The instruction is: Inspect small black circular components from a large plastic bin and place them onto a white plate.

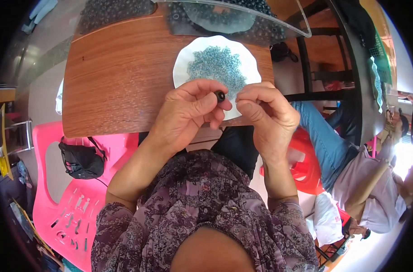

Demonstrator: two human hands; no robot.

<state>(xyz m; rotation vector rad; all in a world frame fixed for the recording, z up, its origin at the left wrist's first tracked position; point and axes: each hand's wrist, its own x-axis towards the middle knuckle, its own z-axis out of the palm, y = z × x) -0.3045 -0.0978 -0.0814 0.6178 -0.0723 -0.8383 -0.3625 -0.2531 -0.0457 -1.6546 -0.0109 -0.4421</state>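
My left hand (184, 111) pinches a small black round piece (220, 96) between thumb and forefinger, its ring-like end turned to the right. Just to the right of it, my right hand (270, 109) has thumb and forefinger pressed together; whatever is between those fingertips is too small to make out. The two hands are a short gap apart, over the near rim of a white scalloped plate (181, 68). On that plate lies a heap of tiny clear bluish pieces (217, 65), partly hidden by my fingers.
The wooden table (115, 81) carries a clear plastic tray (301, 31) and black round pieces (111, 13) at the back. A pink chair (57, 181) with a black bag (82, 158) stands to the left. Another person (369, 181) sits to the right, beside a red stool (301, 167).
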